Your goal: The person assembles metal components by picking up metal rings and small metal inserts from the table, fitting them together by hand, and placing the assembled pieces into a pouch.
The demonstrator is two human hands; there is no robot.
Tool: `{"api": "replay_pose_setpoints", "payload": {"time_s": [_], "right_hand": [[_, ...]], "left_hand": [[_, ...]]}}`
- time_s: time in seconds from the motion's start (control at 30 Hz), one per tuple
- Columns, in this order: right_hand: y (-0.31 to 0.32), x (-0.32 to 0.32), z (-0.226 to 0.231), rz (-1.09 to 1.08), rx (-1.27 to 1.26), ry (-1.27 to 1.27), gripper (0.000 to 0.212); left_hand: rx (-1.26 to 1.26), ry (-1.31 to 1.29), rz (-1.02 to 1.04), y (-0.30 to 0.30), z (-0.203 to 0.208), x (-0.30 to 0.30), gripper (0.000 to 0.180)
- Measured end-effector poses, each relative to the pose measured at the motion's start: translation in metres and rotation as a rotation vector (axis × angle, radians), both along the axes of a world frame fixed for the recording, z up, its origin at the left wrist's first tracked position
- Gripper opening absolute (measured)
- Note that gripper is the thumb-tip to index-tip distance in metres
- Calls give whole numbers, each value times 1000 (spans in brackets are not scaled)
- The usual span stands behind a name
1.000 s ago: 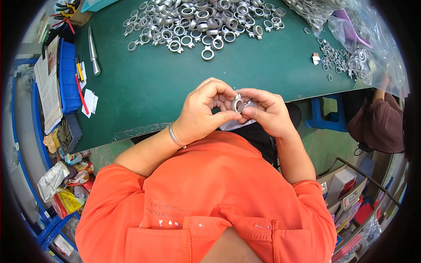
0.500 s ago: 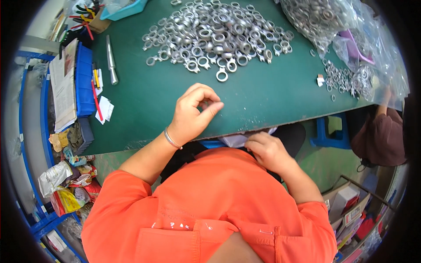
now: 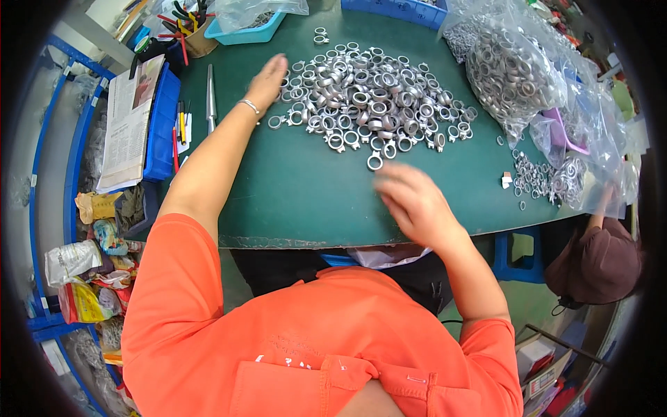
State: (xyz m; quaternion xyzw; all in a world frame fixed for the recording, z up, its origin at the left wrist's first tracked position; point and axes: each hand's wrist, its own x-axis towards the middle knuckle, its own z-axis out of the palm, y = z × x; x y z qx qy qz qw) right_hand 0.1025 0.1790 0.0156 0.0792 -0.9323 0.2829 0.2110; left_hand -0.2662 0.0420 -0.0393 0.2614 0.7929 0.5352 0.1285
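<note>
A heap of grey metal rings (image 3: 375,97) is spread over the green table. At its left edge my left hand (image 3: 267,80) stands on edge with the fingers stretched out, holding nothing that I can see. My right hand (image 3: 417,201) is in front of the heap, somewhat blurred, with its fingers loosely extended and nothing visible in them. Just beyond those fingertips lies a single ring (image 3: 375,162) at the near edge of the heap.
On the left are a steel tapered rod (image 3: 210,97), a blue tray (image 3: 163,128) with newspaper, and pens. A turquoise basket (image 3: 246,29) stands at the back. To the right are a clear bag of rings (image 3: 511,80) and smaller rings (image 3: 531,177). Another person (image 3: 597,260) sits at right.
My left hand has gone from the near middle of the table to the heap's left side, its fingers straightening. My right hand has risen from below the table edge to over the tabletop.
</note>
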Motion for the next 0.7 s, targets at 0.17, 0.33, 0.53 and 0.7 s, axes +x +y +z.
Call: {"api": "replay_pose_setpoints", "payload": {"time_s": [0.17, 0.33, 0.53, 0.7], "right_hand": [[-3, -69, -15, -110, 198, -64, 52], [-22, -70, -25, -93, 308, -43, 62], [-15, -24, -28, -43, 242, -71, 54], [6, 15, -28, -80, 159, -100, 40]], "left_hand": [[-112, 213, -1, 16, -14, 45, 49], [-216, 330, 224, 10, -6, 132, 34], [-147, 294, 368, 23, -4, 212, 30], [96, 257, 251, 47, -7, 262, 31]]}}
